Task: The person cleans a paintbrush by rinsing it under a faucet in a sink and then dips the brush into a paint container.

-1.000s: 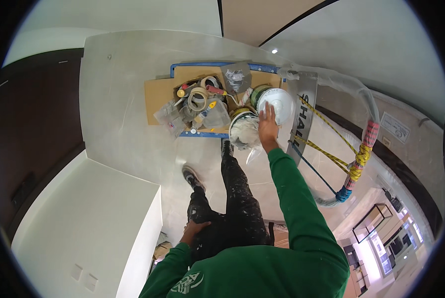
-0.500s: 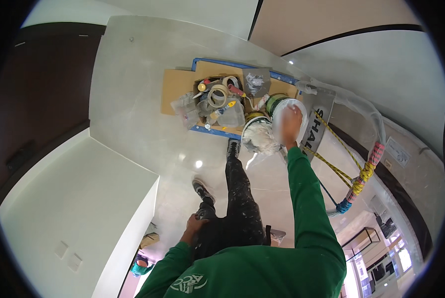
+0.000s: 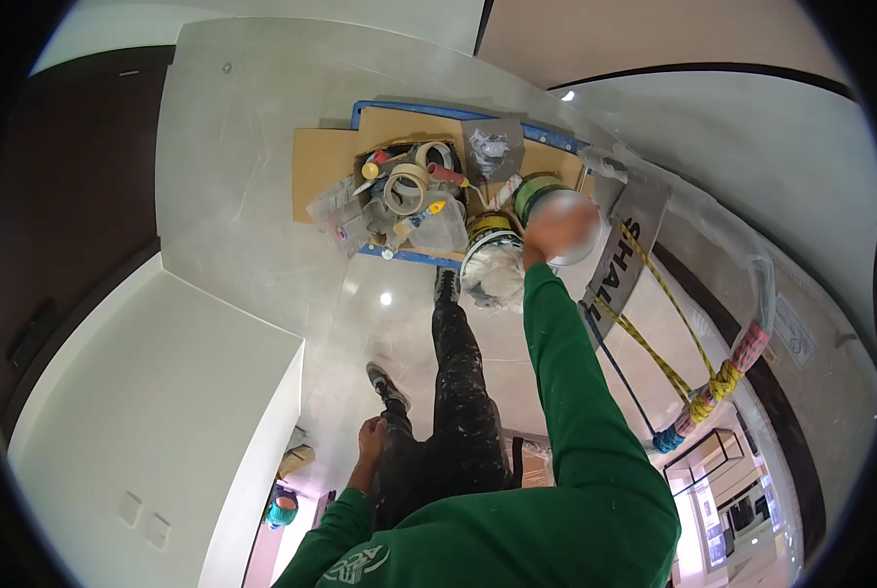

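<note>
My right hand [image 3: 559, 230] reaches over a white bucket [image 3: 589, 253] with a green band on its side. The hand is blurred, so its fingers and anything in them cannot be made out. Left of it stands another bucket, with a whitish plastic bag [image 3: 494, 274] bulging from its mouth. My left hand [image 3: 371, 441] hangs beside my left thigh, fingers loosely curled, with nothing visible in it. Next to the buckets is an open cardboard box [image 3: 370, 157] of tools, with a masking tape roll [image 3: 405, 188] and a yellow-handled brush [image 3: 421, 218].
The buckets and box stand on a blue-edged trolley [image 3: 419, 110] covered with cardboard. Its plastic-wrapped handle [image 3: 760, 294] rises at the right, tied with yellow rope [image 3: 654, 353]. A putty-smeared grey board [image 3: 492, 147] lies at the back. A white wall [image 3: 145, 382] stands left.
My right hand has shifted slightly left and lower across the bucket's opening. The left hand has come off my thigh to its side. The whole view has shifted a little.
</note>
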The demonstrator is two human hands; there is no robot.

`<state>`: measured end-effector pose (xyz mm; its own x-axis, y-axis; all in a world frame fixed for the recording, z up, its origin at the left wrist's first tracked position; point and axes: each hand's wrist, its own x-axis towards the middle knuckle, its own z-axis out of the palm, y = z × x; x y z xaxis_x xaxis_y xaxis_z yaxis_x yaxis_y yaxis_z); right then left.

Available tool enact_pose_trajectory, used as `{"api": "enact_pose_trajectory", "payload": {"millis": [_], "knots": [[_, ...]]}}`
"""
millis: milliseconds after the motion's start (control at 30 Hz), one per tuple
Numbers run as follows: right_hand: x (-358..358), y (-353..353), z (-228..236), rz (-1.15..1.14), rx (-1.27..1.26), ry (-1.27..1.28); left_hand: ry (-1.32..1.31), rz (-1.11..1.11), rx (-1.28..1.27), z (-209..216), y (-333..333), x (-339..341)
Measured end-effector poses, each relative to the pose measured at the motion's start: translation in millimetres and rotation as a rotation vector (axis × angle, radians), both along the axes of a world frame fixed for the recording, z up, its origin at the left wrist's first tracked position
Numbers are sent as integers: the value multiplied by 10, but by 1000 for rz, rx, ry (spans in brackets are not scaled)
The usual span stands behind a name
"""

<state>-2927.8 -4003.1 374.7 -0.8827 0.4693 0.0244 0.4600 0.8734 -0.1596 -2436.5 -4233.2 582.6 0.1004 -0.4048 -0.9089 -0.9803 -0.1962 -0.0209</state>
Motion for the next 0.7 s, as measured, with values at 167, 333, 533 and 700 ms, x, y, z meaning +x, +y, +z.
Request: {"api": "enact_pose_trajectory", "payload": {"millis": [167,333,533,700], "knots": [[-43,-88,112,12,27,-17,80,-132,-5,-81,95,-154],[46,159,-23,-19,161,-25,295,48,-21,188,-145,-704],[286,305,566,122,-117,39,305,166,-78,545,-416,185],[1111,188,1128,472,-259,-71,309,262,-143,920,-554,923]]}}
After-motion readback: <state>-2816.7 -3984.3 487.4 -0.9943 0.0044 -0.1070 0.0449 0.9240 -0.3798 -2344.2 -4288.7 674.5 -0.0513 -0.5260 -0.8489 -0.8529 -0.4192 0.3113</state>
